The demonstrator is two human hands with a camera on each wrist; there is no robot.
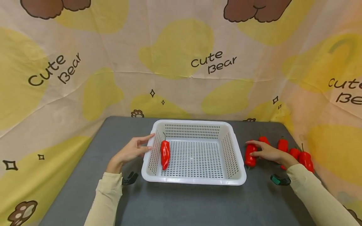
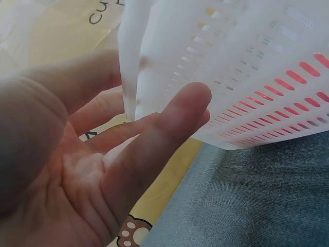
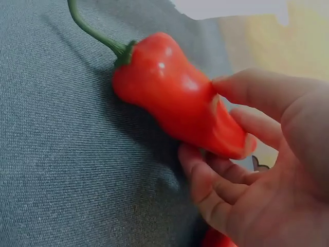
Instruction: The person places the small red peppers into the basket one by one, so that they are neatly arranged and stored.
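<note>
A white plastic basket (image 1: 192, 181) with slotted walls stands on the grey table. One long red chili pepper (image 1: 165, 154) lies inside by its left wall, green stem toward the back. My left hand (image 1: 135, 147) touches the basket's left rim with nearly straight, spread fingers; in the left wrist view they meet the wall's outside. To the right of the basket, my right hand (image 1: 268, 153) pinches a stout red pepper (image 3: 159, 98) between thumb and fingers. Its green stem points away from the palm. Whether this pepper still touches the table I cannot tell.
Several more red peppers (image 1: 282, 145) lie behind and beside the right forearm, near the table's right edge; one (image 1: 306, 160) is at the far right. Printed yellow and cream cloth (image 1: 181, 62) hangs behind the grey table (image 1: 181, 204) and at both sides.
</note>
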